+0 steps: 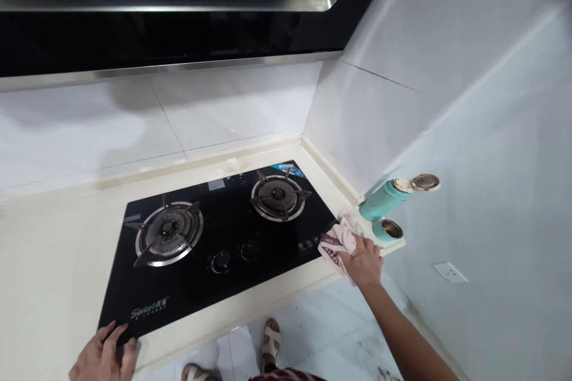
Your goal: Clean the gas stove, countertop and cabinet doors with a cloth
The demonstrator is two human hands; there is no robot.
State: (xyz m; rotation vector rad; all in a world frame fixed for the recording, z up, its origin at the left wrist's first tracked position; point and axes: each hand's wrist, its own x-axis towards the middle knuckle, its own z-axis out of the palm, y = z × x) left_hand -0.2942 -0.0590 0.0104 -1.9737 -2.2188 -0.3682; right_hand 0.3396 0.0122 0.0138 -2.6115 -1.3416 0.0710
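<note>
My right hand (364,259) is closed on a crumpled pink and white cloth (342,238), pressed against the front right corner of the black glass gas stove (241,268) and the counter beside it. At the stove's front left corner rests my left hand (105,354), fingers apart, fingertips touching the glass edge, holding nothing. Two burners with pan supports, the left burner (168,232) and the right burner (278,196), sit on the glass. Between them, towards the front, are two knobs, one of them the left knob (221,260).
Just beyond the cloth stand a turquoise flask (382,202) with its lid flipped up and a small turquoise cup (388,230). A black range hood (179,36) hangs overhead. Tiled wall (241,110) borders the cream counter (49,262); a socket (450,272) is at right.
</note>
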